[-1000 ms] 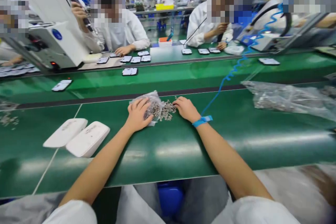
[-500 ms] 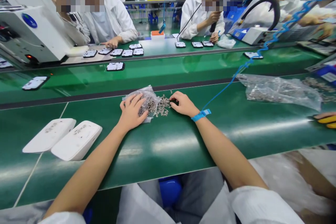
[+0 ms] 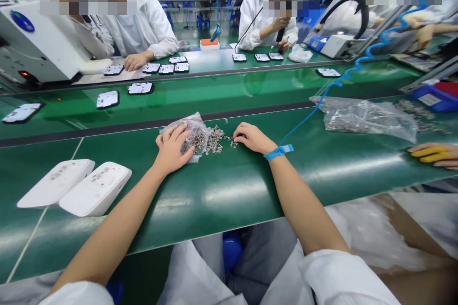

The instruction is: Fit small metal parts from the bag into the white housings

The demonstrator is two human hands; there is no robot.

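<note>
My left hand [image 3: 172, 148] lies with spread fingers on a clear plastic bag [image 3: 197, 126] of small metal parts, its fingertips and thumb pressing the bag onto the green work surface [image 3: 222, 190]. From the bag's right-hand mouth a pile of small metal parts [image 3: 215, 139] spills out. Just right of the pile is my right hand [image 3: 253, 138], its fingers bent together over a few scattered pieces; whatever is between the fingertips is too small to make out. A blue strap [image 3: 278, 152] circles the right wrist.
Two white housings [image 3: 57, 183] lie at the left. Another bag of metal parts [image 3: 368, 119] lies at the right, near a person's hand with yellow finger covers [image 3: 434, 153]. A coiled blue cord [image 3: 372, 52] runs from my wrist strap. Beyond, black-edged units [image 3: 140, 88] sit on a green belt.
My right hand has moved away from the pile to the right, and several pieces now lie apart from it. My left hand stays on the bag. Another black-edged unit is on the belt.
</note>
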